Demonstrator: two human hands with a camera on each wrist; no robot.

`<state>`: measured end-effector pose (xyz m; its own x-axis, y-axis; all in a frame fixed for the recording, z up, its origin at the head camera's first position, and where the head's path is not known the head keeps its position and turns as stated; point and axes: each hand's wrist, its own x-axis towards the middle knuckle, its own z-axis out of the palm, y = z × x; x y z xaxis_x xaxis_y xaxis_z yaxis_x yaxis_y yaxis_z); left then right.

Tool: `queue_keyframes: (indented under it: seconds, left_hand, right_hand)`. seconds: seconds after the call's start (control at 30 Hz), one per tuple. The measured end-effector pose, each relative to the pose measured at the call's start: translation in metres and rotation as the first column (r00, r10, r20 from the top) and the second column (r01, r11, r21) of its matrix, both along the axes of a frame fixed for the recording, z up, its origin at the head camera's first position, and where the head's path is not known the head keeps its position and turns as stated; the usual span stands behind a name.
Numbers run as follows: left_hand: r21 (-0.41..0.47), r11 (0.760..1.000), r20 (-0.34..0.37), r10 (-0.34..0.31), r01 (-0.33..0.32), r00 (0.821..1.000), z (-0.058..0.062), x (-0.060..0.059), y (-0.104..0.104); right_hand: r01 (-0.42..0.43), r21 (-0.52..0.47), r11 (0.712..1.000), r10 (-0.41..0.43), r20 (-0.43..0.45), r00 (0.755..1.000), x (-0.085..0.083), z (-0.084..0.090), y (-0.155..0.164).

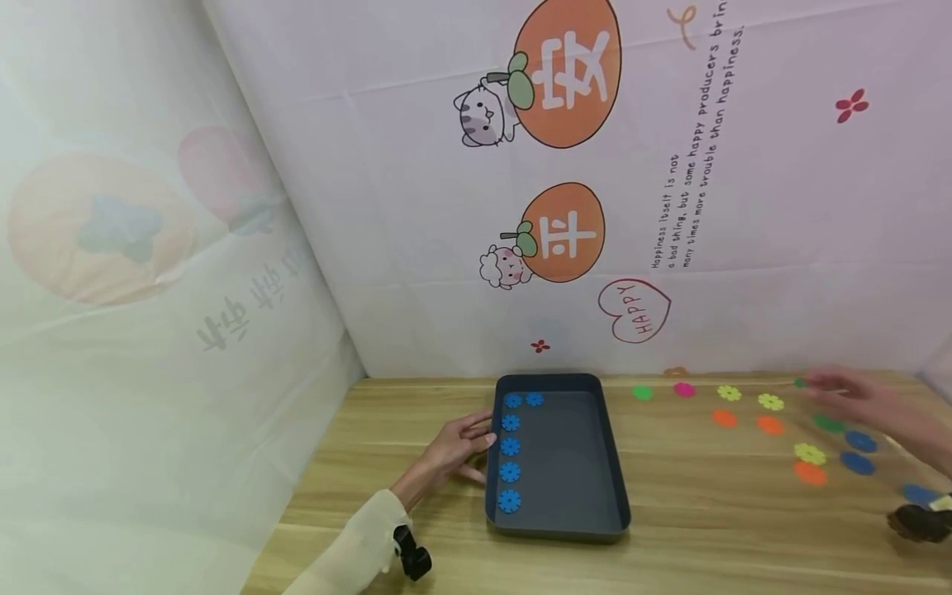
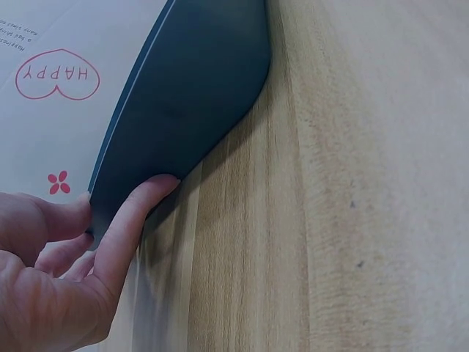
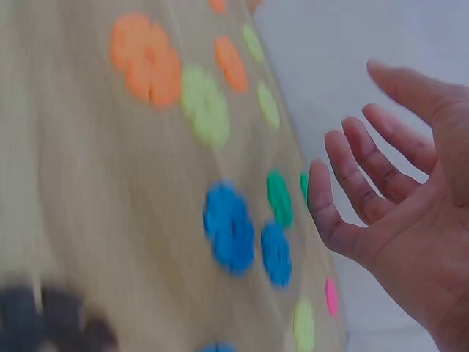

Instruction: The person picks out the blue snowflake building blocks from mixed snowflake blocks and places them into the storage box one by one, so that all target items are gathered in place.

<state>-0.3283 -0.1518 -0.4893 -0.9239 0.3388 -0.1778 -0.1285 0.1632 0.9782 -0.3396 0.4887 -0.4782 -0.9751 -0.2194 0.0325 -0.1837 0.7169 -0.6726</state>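
Note:
A dark grey rectangular tray (image 1: 558, 463) lies on the wooden table. Several blue notched, flower-shaped discs (image 1: 509, 472) line its left side, and one more blue disc (image 1: 535, 399) is beside the top one. My left hand (image 1: 455, 449) is at the tray's left wall; in the left wrist view its fingers (image 2: 143, 202) touch the outer side. At the far right, blurred, my right hand (image 1: 855, 401) hovers over loose discs. Its fingers are spread and slightly bent, with nothing held in the right wrist view. Loose blue discs (image 3: 229, 227) lie below it.
Right of the tray are scattered green (image 1: 642, 393), pink (image 1: 684, 389), yellow (image 1: 729, 393) and orange discs (image 1: 725, 419). A printed white cloth (image 1: 446, 322) hangs along the table's back edge. A dark object (image 1: 918, 522) shows by the right sleeve.

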Motion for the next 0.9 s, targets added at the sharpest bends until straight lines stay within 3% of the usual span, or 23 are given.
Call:
queue_keyframes:
  seconds: [0.13, 0.33, 0.43, 0.67, 0.9]
  left_hand:
    - [0.001, 1.0, -0.001, -0.003, 0.003, 1.0, -0.002, 0.001, -0.001]
    - [0.005, 1.0, 0.002, -0.006, 0.006, 1.0, -0.002, -0.001, -0.001]
    - [0.006, 1.0, 0.006, -0.004, 0.004, 1.0, -0.003, -0.001, -0.001]
    - [-0.003, 1.0, 0.002, -0.002, 0.002, 1.0, -0.002, 0.0, -0.002]
    - [0.003, 1.0, 0.008, 0.0, 0.0, 1.0, -0.003, 0.0, 0.0]
  right_hand:
    - [0.021, 0.06, 0.998, -0.024, 0.063, 0.998, 0.003, -0.004, 0.019]
    - [0.055, 0.042, 0.998, -0.054, -0.036, 0.998, 0.0, -0.028, 0.063]
    - [0.054, 0.076, 0.996, -0.052, -0.032, 0.998, 0.001, -0.037, 0.076]
    - [0.007, 0.138, 0.99, 0.021, -0.2, 0.98, 0.015, -0.061, 0.074]
    - [0.026, 0.09, 0.996, -0.009, -0.19, 0.982, 0.026, -0.064, 0.064]
